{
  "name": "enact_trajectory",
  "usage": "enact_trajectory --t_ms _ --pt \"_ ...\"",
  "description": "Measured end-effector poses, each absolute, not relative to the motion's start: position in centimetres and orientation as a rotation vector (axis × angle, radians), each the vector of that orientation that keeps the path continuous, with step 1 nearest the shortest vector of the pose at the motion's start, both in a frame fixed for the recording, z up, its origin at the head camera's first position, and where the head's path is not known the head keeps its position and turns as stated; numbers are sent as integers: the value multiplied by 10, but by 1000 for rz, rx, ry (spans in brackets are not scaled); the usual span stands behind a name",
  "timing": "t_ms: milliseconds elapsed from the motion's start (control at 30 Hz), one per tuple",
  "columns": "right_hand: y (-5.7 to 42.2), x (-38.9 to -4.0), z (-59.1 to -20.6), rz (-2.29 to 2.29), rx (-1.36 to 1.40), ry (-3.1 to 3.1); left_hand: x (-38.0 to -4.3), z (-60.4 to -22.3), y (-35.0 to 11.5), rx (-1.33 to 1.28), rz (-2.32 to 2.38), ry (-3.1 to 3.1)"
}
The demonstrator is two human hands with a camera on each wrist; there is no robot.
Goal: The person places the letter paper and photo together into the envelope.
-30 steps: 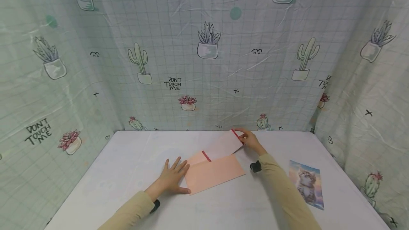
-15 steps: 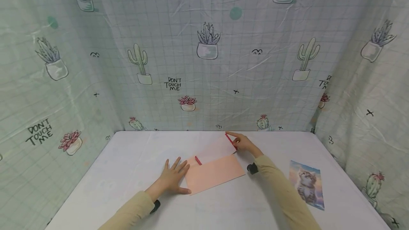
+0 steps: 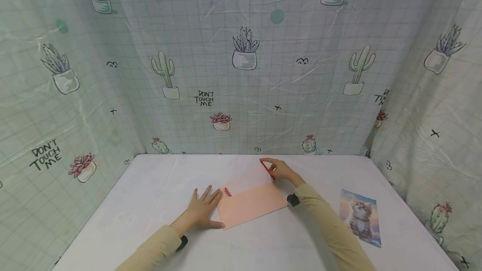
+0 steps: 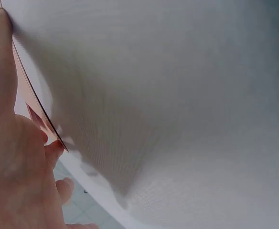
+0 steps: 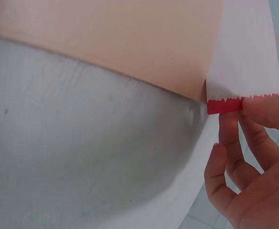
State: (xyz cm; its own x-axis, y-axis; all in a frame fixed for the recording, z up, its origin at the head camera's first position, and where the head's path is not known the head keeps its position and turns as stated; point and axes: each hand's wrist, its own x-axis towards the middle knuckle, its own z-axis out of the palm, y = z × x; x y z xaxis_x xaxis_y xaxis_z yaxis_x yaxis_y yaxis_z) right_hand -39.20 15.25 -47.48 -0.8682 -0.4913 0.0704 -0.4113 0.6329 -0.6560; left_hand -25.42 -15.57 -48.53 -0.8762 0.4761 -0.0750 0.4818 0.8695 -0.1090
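A peach sheet of paper (image 3: 252, 204) lies angled at the table's middle. My left hand (image 3: 203, 209) rests on its left end, fingers spread and thumb at the near corner. Behind the sheet's far edge shows a pale strip of paper (image 3: 246, 181) with a red right edge (image 3: 267, 170) and a red left end (image 3: 227, 192); its near part is hidden. My right hand (image 3: 284, 171) pinches the red right edge. In the right wrist view, the thumb lies on the red band (image 5: 224, 105) beside the peach sheet's corner (image 5: 192, 88), with fingers beneath.
A kitten picture (image 3: 361, 216) lies on the white table (image 3: 150, 195), right of my right forearm. A cactus-print curtain (image 3: 278, 78) closes off the back and both sides.
My right hand has moved left and nearer, bringing the red-edged paper with it. Its red left end has shifted toward my left hand, which has stayed in place.
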Motion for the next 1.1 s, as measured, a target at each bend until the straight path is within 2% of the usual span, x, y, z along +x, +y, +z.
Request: enact_trajectory --t_ms 300,700,1100 --pt "142 -387 -477 -1019 -723 2826 -255 -487 -157 763 -186 2992" --pt "133 -389 -481 -1179 -525 2737 -256 -490 -157 775 -206 2994" --pt "145 -387 -477 -1243 -623 2699 -256 -486 -155 739 -203 2974"
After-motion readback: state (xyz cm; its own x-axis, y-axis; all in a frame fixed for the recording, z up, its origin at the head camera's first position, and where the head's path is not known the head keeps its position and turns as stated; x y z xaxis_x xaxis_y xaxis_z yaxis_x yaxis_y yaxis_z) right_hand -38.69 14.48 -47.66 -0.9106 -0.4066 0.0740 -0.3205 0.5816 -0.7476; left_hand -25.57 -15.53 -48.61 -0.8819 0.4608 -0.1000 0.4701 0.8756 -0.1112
